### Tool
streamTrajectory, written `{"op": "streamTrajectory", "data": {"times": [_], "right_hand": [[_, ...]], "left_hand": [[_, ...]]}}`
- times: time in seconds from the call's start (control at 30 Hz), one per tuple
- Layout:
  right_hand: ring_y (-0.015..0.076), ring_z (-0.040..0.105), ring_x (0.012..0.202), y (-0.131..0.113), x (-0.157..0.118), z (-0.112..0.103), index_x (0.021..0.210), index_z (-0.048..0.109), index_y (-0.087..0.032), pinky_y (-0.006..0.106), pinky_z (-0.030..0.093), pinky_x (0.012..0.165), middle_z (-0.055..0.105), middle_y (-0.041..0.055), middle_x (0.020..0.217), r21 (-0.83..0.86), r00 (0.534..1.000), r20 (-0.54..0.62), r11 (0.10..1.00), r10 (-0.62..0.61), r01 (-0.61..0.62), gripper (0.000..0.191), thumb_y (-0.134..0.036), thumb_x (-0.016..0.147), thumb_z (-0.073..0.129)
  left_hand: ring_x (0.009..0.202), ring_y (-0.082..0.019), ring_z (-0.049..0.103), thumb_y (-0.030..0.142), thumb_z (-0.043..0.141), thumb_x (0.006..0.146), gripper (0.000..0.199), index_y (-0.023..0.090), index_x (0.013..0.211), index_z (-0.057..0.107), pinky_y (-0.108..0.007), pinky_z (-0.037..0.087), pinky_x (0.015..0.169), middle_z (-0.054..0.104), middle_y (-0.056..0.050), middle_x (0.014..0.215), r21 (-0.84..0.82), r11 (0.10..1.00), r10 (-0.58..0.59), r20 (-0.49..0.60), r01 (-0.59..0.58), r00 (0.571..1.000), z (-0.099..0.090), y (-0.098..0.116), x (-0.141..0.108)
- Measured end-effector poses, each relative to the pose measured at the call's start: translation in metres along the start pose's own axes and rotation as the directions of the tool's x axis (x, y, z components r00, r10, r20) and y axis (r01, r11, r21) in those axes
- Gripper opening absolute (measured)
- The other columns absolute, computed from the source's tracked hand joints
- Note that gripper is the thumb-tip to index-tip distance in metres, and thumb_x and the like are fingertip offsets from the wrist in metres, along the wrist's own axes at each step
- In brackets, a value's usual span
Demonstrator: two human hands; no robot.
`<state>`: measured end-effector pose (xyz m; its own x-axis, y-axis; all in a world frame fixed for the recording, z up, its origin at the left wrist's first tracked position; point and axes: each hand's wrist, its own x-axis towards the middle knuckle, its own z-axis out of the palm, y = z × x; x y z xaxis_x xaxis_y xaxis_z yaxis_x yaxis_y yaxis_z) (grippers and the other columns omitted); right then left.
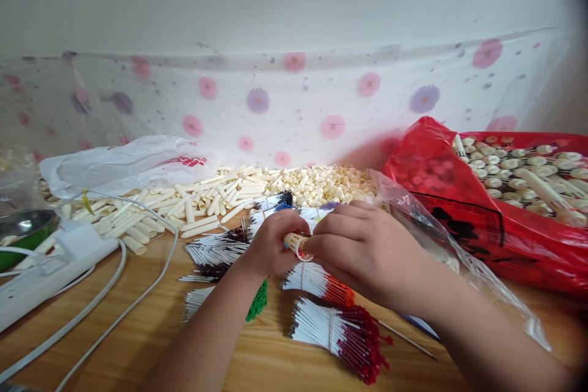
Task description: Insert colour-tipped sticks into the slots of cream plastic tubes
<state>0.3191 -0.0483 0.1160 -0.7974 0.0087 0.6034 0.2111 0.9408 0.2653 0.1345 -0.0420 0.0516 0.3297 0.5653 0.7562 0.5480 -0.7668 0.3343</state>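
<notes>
My left hand [272,246] is closed around a short cream slotted plastic pen barrel [293,239], with its round open end facing me. Bits of red and blue show inside the barrel. My right hand [370,251] has its fingertips pinched together at that open end; whatever they hold is hidden. Below my hands lie bundles of white pen refills with coloured ends: dark red [333,335], orange [316,282] and green [258,301]. Dark-ended refills [218,252] are heaped left of my left hand, and blue-ended ones [278,201] lie just behind it.
Long cream tubes [220,193] and small slotted pieces [328,182] are piled along the back. At right, a red plastic bag [432,196] holds many assembled cream pieces. A white power strip [50,282] and loose cables [110,282] occupy the left. A thin rod [407,339] lies at front right.
</notes>
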Motion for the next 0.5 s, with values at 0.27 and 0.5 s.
{"op": "streamTrajectory", "data": {"times": [0.27, 0.5], "right_hand": [[0.0123, 0.053, 0.069, 0.0013, -0.0007, -0.0089, 0.083, 0.06, -0.017, 0.027, 0.038, 0.065, 0.06, 0.0019, 0.075, 0.119, 0.993, 0.104, 0.991, 0.055, -0.067, 0.015, -0.022, 0.084, 0.046], [0.0114, 0.053, 0.07, 0.0014, 0.0001, -0.0048, 0.085, 0.06, -0.017, 0.025, 0.039, 0.064, 0.061, 0.0025, 0.08, 0.228, 0.996, 0.065, 0.971, 0.064, -0.077, 0.013, -0.02, 0.083, 0.048]], "left_hand": [[0.057, -0.012, 0.042, 0.027, 0.053, 0.063, 0.014, 0.018, 0.06, 0.042, -0.024, 0.034, 0.055, 0.042, 0.003, 0.058, 0.028, 0.999, -0.03, 0.004, 0.03, 1.0, 0.0006, 0.0006, 0.0011], [0.057, -0.012, 0.042, 0.026, 0.052, 0.063, 0.011, 0.018, 0.062, 0.044, -0.025, 0.034, 0.056, 0.043, 0.003, 0.059, 0.01, 1.0, -0.001, 0.018, 0.001, 1.0, 0.0011, -0.0013, -0.0002]]}}
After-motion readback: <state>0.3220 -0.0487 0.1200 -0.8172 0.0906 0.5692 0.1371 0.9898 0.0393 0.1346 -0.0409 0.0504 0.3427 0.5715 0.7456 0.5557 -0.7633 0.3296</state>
